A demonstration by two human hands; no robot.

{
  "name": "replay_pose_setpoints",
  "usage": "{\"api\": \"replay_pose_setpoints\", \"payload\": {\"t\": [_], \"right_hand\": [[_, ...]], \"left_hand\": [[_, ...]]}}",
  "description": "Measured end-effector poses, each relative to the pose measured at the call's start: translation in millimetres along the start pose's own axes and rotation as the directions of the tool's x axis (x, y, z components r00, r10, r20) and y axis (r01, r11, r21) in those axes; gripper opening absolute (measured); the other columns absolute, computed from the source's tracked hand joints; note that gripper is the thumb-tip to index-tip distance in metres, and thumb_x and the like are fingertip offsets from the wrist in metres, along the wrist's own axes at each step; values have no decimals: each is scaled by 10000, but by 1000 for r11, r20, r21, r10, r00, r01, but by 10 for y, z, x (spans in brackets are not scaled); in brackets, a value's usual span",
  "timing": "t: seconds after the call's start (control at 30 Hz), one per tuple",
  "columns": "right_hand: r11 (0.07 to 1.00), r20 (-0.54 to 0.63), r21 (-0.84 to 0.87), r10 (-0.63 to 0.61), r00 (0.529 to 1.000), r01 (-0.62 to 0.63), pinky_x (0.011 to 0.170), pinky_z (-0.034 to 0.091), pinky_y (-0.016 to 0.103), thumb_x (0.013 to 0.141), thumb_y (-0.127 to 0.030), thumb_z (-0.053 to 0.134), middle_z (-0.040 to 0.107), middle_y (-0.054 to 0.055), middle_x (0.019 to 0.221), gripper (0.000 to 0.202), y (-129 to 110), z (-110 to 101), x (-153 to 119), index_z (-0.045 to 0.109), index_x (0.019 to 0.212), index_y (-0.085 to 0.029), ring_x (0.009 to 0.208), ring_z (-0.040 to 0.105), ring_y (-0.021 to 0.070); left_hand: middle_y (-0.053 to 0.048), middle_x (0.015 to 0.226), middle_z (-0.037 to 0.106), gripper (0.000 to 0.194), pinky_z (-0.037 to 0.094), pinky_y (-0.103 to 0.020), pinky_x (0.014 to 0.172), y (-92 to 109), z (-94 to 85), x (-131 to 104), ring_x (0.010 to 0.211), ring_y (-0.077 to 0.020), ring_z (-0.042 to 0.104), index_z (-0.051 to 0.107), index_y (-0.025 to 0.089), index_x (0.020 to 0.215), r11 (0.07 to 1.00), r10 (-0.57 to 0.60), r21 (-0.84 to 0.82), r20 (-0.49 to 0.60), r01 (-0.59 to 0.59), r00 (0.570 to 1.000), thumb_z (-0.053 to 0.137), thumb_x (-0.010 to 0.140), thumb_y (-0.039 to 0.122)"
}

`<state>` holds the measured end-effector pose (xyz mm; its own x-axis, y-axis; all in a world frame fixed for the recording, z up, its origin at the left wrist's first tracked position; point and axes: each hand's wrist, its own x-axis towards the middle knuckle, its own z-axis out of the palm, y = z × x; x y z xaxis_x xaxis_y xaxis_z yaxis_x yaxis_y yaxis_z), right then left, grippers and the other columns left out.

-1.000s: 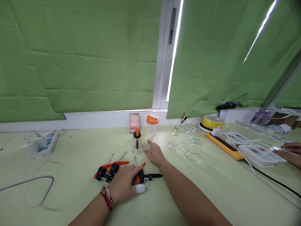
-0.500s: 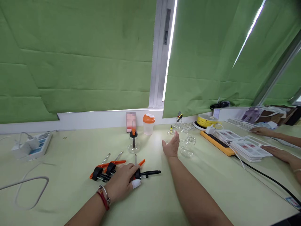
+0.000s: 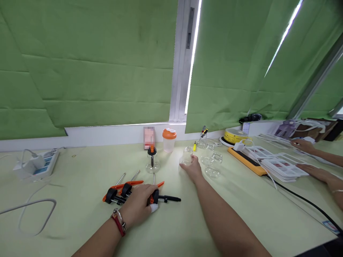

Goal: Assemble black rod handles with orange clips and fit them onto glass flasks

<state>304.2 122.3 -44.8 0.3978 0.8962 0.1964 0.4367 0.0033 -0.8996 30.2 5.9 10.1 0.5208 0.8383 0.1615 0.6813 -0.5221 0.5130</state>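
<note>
"Since the earlier frame, the right hand (image 3: pixel 193 168) has closed in on a clear glass jar (image 3: pixel 187 156), which has shifted slightly left."

"Head view: are both hands gripping?"

"They're apart. Right thumb and fingers clamp the jar, though its far side and some fingertips are hard to make out. The left hand (image 3: pixel 139 200) rests over black-and-orange pieces (image 3: pixel 111 195), covering parts of them; I can't tell whether it grips any."

"What else is cut off?"

"Both forearms, by the frame's edge, and another person's arms at right. The upright phone (image 3: pixel 149 138) has a blurred screen."

"And room?"

"Bare tabletop (image 3: pixel 171 232) lies between the forearms and left of the lidded jar (image 3: pixel 152 165). More glass jars (image 3: pixel 212 170) stand just right of the right hand; behind them, the wall (image 3: pixel 120 136) bounds the table."
</note>
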Motion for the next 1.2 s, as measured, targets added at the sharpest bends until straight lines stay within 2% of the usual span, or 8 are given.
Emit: {"api": "replay_pose_setpoints", "payload": {"t": [0.13,0.3,0.47,0.67,0.87,1.03,1.13,1.2], "right_hand": [[993,198,113,-59,978,37,865,463,333,555,-420,763,559,101,1189,723,-22,-76,-121,448,1173,-217,1085,560,231],[986,373,150,-125,919,73,830,468,338,476,-350,819,589,34,1006,631,-113,-224,-324,550,1027,-199,919,576,204],[982,515,162,-170,840,99,888,438,377,457,-290,836,590,49,1036,707,-174,-287,-493,537,1091,-202,974,560,236],[978,549,202,-151,822,45,938,417,408,479,-278,823,585,74,1122,757,-222,-321,-616,502,1160,-206,1045,554,255],[976,526,207,-175,833,74,945,412,393,483,-273,829,568,69,1142,760,-291,-452,-598,484,1158,-222,1076,536,251],[965,439,7,-239,866,263,942,407,411,503,-299,809,531,47,1163,753,-284,-622,-491,473,1176,-254,1063,526,252],[906,411,-92,-343,845,412,975,389,391,522,-224,766,483,50,1211,711,-280,-669,-457,499,1180,-262,1136,481,253],[877,419,-141,-367,831,459,983,390,388,541,-176,725,454,57,1236,689,-288,-674,-451,509,1189,-267,1162,460,251]], "left_hand": [[-28,904,624,368,429,-319,730,-45,41,-3,802,-214,576,613,245,1033,991,-37,-132,-114,22,993,563,675,179],[-34,968,578,367,453,-336,781,-82,57,16,867,-207,559,567,234,1021,973,-85,-231,-264,23,961,541,670,131],[-32,956,534,363,476,-300,681,-128,56,53,803,-182,554,528,218,1006,929,-227,-359,-363,90,904,555,655,133],[-47,1029,541,403,473,-281,654,-168,60,70,791,-171,576,531,218,1059,867,-354,-483,-422,124,834,609,664,189],[-75,1120,538,429,478,-331,820,-167,56,87,930,-197,592,509,226,1124,838,-346,-539,-413,80,842,638,722,302],[-83,1149,526,434,468,-356,865,-153,57,84,978,-203,580,474,224,1161,833,-333,-549,-396,70,856,616,765,330],[-82,1138,529,425,462,-362,873,-141,50,82,972,-198,581,464,222,1181,831,-319,-553,-381,63,867,593,792,334],[-84,1139,536,434,455,-367,885,-144,47,80,986,-202,580,463,224,1195,825,-319,-562,-366,66,874,591,796,337]]}}
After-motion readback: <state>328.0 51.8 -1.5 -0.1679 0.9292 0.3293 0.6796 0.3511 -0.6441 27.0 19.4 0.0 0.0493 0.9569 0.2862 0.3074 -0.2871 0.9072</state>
